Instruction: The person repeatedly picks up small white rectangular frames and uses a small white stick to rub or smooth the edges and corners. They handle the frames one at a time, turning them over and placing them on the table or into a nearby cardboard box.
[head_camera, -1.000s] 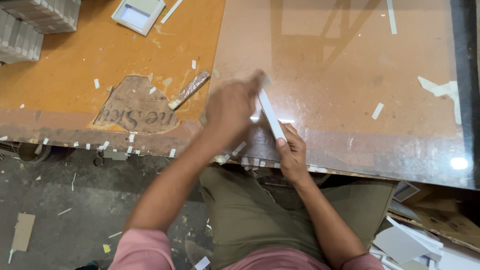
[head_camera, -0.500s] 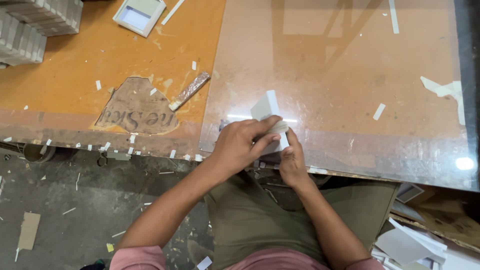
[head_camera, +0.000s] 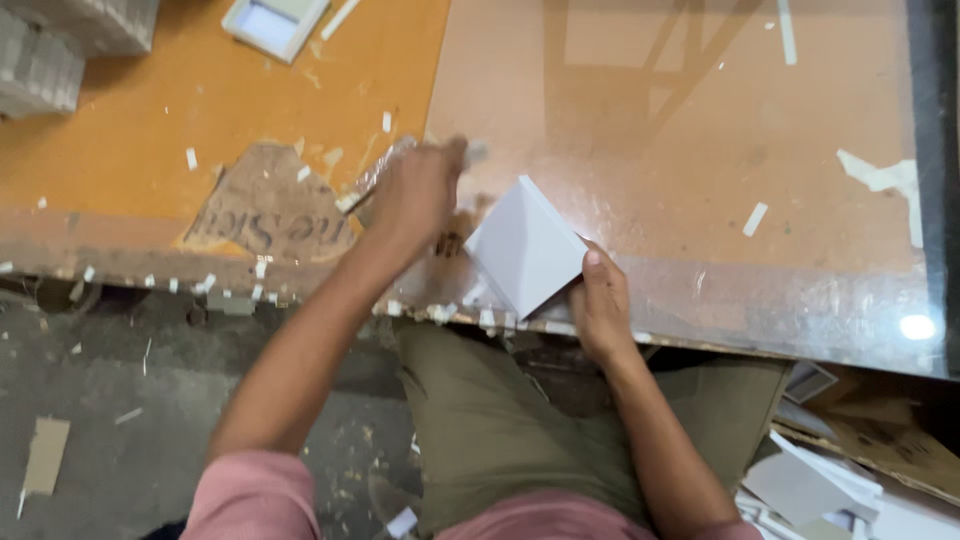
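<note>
A white folded card piece (head_camera: 525, 248) lies at the near edge of the worktop (head_camera: 700, 150), on the glossy glass-covered part. It sits cornerwise, like a diamond: one corner points away toward the far side, another toward the person, and a fold line runs through it roughly from far to near, which reads as its long axis.

The right hand (head_camera: 603, 300) pinches the piece at its right near corner, thumb on top and fingers curled beneath the edge, so those fingers are hidden. The left hand (head_camera: 420, 195) is blurred by motion just left of the card; it seems loosely closed near a thin tool (head_camera: 368, 185) lying on the worktop, but whether it grips it cannot be told.

Small white offcuts (head_camera: 755, 218) dot the surface. Stacked white boxes (head_camera: 60, 45) are cut off at the upper left corner.
</note>
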